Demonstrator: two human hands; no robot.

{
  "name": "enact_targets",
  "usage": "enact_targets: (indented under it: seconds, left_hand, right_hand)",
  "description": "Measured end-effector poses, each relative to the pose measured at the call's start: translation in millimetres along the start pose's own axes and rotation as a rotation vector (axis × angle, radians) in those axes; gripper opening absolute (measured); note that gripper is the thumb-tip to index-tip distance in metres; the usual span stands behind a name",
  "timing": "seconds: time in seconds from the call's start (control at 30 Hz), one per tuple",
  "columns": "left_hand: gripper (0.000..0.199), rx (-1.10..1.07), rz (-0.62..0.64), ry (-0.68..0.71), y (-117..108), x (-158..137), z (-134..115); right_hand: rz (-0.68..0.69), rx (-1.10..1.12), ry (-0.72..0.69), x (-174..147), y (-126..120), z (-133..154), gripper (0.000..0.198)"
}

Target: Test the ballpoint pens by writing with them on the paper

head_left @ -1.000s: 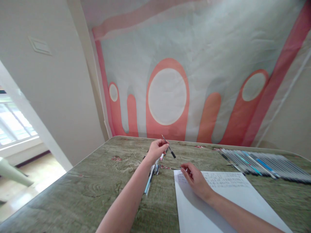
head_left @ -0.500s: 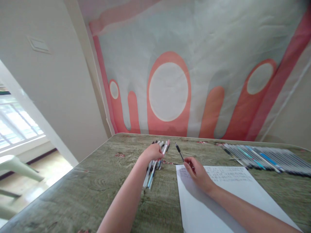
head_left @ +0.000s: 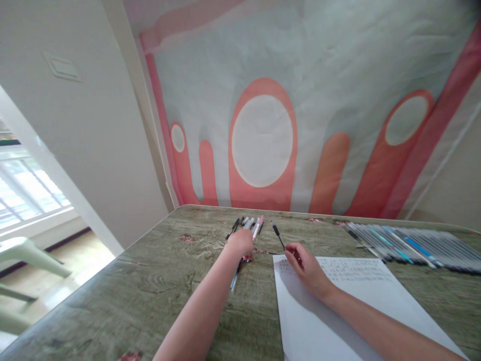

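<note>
A pile of pens and markers (head_left: 257,228) lies on the wooden table, partly hidden by my left hand (head_left: 240,244). That hand is closed with its fingers curled down among the pens; what lies between the fingertips is hidden. A light blue pen (head_left: 233,282) sticks out toward me from beneath the wrist. My right hand (head_left: 308,271) pinches a thin pen with a black grip (head_left: 276,231), its tip pointing up and away to the left. This hand rests on a white paper sheet (head_left: 315,326) with lines of handwriting near its top.
To the right, a long row of grey pens (head_left: 443,245), with several blue ones among them, lies side by side. The wooden table (head_left: 150,296) meets a wall with a pink and grey print (head_left: 210,75). A pale green stool (head_left: 33,255) stands on the floor at left.
My left hand has moved slightly nearer to me over the pile, uncovering black pens at its far end and covering more of the near end. My right hand stays put with its pen.
</note>
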State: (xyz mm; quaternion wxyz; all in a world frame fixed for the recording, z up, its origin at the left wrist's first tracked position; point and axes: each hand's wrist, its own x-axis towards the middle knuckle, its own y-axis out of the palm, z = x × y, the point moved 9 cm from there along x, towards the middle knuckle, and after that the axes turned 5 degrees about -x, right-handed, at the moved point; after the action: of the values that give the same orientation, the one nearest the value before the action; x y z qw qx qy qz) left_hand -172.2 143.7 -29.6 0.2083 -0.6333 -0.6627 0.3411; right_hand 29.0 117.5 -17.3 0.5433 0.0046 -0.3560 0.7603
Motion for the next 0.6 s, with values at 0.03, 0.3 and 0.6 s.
enact_targets:
  seconds: [0.03, 0.3, 0.6]
  left_hand:
    - [0.034, -0.001, 0.008, 0.004, 2.7, 1.2, 0.3]
    - [0.039, 0.013, -0.150, 0.046, -2.9, -3.2, -11.3]
    - [0.021, 0.060, -0.127, 0.297, -30.5, -28.1, -61.3]
  right_hand:
    - [-0.001, -0.001, -0.001, 0.1, 0.1, -0.4, 0.031]
    - [-0.006, 0.002, -0.015, 0.0, -1.0, 3.6, 0.029]
    - [-0.012, 0.023, -0.010, 0.8, 2.7, -1.9, 0.026]
